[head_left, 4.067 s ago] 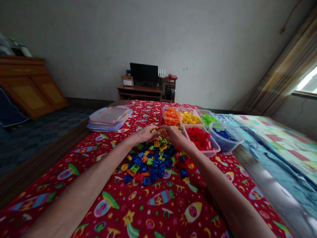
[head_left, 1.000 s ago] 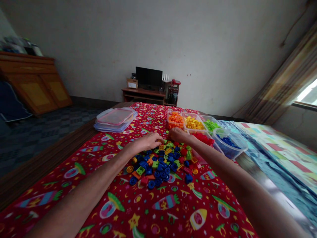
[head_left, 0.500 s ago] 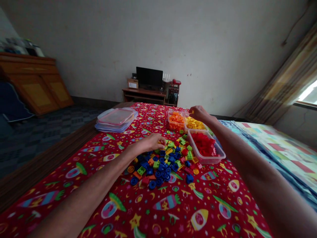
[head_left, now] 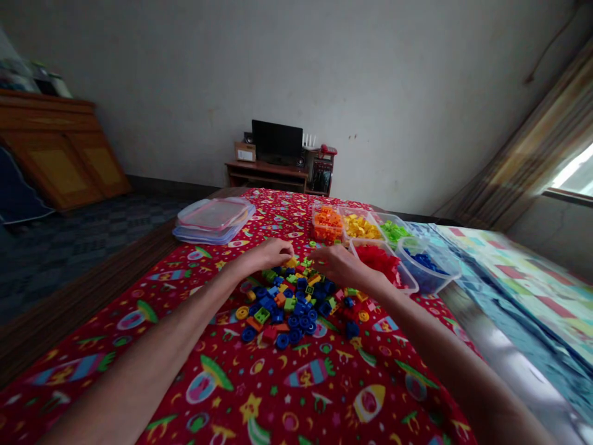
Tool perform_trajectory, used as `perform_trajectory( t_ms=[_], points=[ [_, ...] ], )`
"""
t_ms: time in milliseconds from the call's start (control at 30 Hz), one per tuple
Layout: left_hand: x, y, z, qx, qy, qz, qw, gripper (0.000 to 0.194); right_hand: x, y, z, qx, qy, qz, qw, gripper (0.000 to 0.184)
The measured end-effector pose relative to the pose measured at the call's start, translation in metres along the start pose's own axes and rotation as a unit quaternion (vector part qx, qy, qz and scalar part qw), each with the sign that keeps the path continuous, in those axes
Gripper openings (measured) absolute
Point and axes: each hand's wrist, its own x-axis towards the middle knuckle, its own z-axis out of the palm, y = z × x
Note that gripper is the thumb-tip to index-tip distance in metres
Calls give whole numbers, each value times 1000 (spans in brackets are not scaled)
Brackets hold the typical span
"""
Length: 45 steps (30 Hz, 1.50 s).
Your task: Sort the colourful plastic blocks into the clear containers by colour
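Observation:
A loose pile of mixed building blocks in blue, green, yellow, orange and red lies on the red patterned tablecloth. At the pile's far left edge is my left hand, its fingers curled together. A yellow block shows right under those fingertips; whether they grip it is unclear. My right hand hovers over the far right of the pile, fingers stretched out toward the left, with nothing visible in them. Beside it stands a clear tub of red blocks, partly hidden by the hand and wrist.
Behind stand clear tubs of orange blocks, yellow blocks and green blocks. A round tub of blue blocks is at the right. Stacked lids lie at the left. A bed adjoins the table's right side.
My right hand went from the pile to above the yellow tub with a small yellow piece, then returned to the pile without it visible. My left hand has shifted slightly left and away.

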Motion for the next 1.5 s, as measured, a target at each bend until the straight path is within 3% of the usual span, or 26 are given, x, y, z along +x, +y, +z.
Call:
perform_trajectory(
  t_ms=[200,400,567,667,767,900,1133,1367,1500],
  points=[
    [-2,-2,-3,48,1,-2,999,17,1,-9,20,-62,-100,23,993,16],
    [-2,-3,2,98,9,-11,995,20,2,-3,23,-58,-67,28,996,22],
    [-3,0,3,95,1,-11,995,27,13,17,13,-74,45,135,987,24],
    [-4,5,5,93,-11,-5,996,21,21,27,17,-86,-12,172,981,29],
    [-5,10,9,115,-36,5,993,21,26,29,26,-79,-84,148,982,32],
    [-3,13,13,141,-52,-7,989,24,24,29,32,-71,-108,123,984,36],
    [-2,14,15,139,-34,-11,990,12,14,29,32,-108,-115,128,979,39],
    [0,11,21,129,0,-25,991,13,22,5,36,-139,-94,230,959,33],
    [1,6,23,128,24,-46,990,16,23,-1,39,-141,-65,242,958,33]
  ],
)
